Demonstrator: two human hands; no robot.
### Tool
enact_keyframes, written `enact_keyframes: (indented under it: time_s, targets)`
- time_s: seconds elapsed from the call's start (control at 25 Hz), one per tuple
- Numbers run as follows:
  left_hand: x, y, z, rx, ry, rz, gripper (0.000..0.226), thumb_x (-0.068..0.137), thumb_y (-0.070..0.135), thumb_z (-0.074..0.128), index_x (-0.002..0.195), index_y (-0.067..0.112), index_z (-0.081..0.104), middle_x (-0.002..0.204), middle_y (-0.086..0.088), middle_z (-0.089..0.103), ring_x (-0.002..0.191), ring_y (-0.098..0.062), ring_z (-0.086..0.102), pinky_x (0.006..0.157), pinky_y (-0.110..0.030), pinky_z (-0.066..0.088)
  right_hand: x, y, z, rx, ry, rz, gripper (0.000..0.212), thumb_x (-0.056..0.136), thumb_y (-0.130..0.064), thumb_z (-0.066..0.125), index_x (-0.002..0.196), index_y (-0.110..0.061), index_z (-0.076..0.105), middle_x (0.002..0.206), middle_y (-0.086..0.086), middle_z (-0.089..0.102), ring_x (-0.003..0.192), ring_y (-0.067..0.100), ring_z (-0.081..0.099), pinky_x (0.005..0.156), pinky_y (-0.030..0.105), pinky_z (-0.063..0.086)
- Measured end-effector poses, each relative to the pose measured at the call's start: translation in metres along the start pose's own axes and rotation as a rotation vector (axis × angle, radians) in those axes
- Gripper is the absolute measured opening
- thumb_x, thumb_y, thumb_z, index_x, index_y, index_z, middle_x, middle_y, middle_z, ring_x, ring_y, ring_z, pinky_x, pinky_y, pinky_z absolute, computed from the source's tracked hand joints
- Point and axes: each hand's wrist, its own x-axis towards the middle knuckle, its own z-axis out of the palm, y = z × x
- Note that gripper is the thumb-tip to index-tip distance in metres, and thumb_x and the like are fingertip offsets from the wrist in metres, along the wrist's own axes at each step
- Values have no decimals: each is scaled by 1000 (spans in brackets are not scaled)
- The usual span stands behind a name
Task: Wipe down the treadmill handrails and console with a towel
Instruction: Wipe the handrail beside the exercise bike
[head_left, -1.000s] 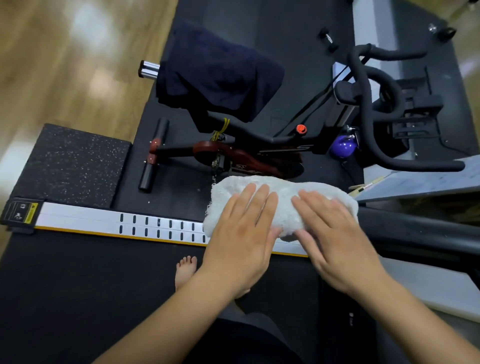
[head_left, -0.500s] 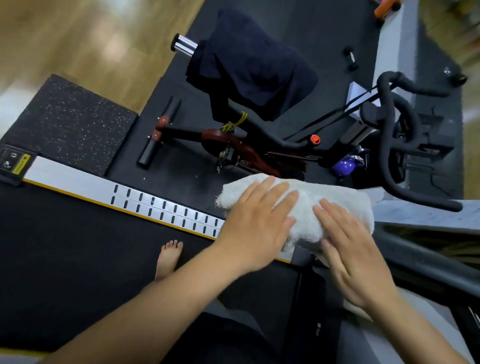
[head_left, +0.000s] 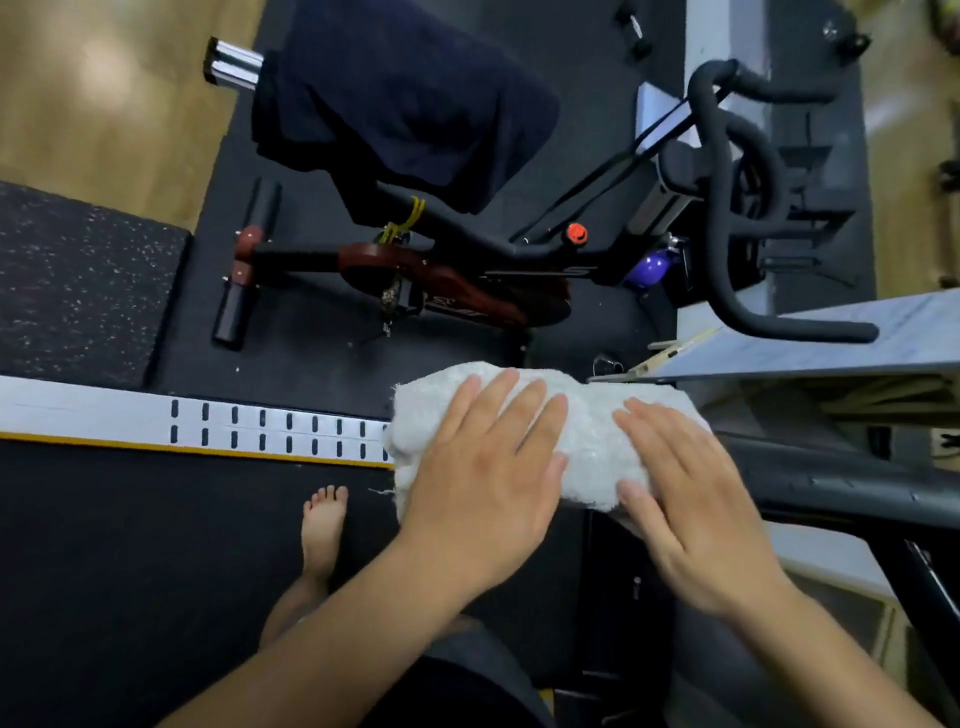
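Both hands — left hand (head_left: 483, 470) and right hand (head_left: 691, 499) — still press flat, fingers straight, on the white towel (head_left: 587, 415), which has slid left along the dark handrail (head_left: 831, 480) — rail beneath hidden

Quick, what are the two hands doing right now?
Left hand: open, fingers straight, pressing flat on the white towel.
Right hand: open, fingers straight, resting flat on the same towel.

Nubby white terry towel (head_left: 582, 415) (cloth) over matt black handrail (head_left: 831, 483)
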Motion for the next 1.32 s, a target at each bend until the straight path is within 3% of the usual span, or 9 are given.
enact_keyframes:
  time_s: [0.12, 0.24, 0.44, 0.6, 0.68, 0.84, 0.92, 1.08, 1.32]
  targets:
    - [46, 18, -3, 115, -171, -66, 53, 94, 35, 27, 126, 14, 63, 110, -2, 70, 101, -24, 63, 98, -38, 39, 69, 4, -15, 43, -295, 269, 48, 92, -49, 18, 99, -31, 62, 112, -1, 67, 104, 26, 58, 86, 36, 42]
    - [26, 3, 0, -47, 85, -134, 39, 81, 30, 41, 102, 10, 67, 88, -3, 67, 77, -25, 59, 79, -34, 37, 100, -36, -1, 43, -394, 87, 35, 97, -41, 26, 102, -30, 58, 112, -1, 66, 105, 28, 59, 90, 42, 46]
    - [12, -12, 14, -264, 322, -78, 41, 86, 15, 42, 109, -3, 70, 107, -12, 70, 97, -32, 65, 95, -45, 47, 27, -10, -19, 152, -203, 24, 46, 98, -44, 25, 132, -27, 51, 133, -13, 53, 125, 11, 46, 111, 32, 29]
    - [17, -19, 27, -312, 440, -7, 43, 90, 20, 40, 107, -2, 73, 109, -14, 72, 96, -34, 68, 92, -48, 50, 111, -26, -10, 111, -562, 165, 37, 97, -40, 21, 93, -26, 55, 108, -2, 67, 104, 26, 57, 89, 39, 46]
    - [14, -19, 29, -372, 492, 11, 47, 93, 22, 34, 115, -5, 66, 117, -19, 67, 105, -36, 66, 92, -51, 50, 114, -51, 0, 166, -476, 53, 35, 100, -37, 21, 94, -27, 54, 107, -3, 67, 101, 24, 58, 85, 38, 45]
    - [17, -24, 33, -403, 521, 49, 47, 90, 23, 38, 119, -6, 61, 119, -21, 66, 109, -37, 66, 87, -53, 53, 40, -32, -19, 157, -249, 21, 45, 99, -45, 22, 124, -27, 54, 126, -13, 57, 121, 9, 49, 112, 37, 30]
    - [19, -21, 35, -377, 520, 59, 47, 87, 22, 43, 117, -6, 65, 118, -20, 67, 109, -35, 67, 85, -53, 54, 54, -10, -20, 91, -302, 164, 46, 97, -47, 18, 114, -33, 58, 120, -14, 60, 118, 9, 50, 117, 43, 20]
    - [15, -27, 32, -349, 494, 73, 47, 86, 23, 45, 118, -6, 66, 120, -20, 67, 114, -34, 65, 89, -52, 53, 141, -34, -1, 367, -860, 208, 38, 100, -39, 28, 91, -23, 61, 105, -1, 66, 100, 20, 59, 91, 35, 44]
    - [0, -28, 51, -413, 597, 95, 54, 88, 28, 40, 125, -4, 61, 132, -16, 59, 123, -37, 57, 98, -54, 48, 140, -72, -4, 555, -827, 198, 37, 99, -32, 35, 83, -17, 65, 81, -3, 69, 76, 13, 64, 72, 28, 51]
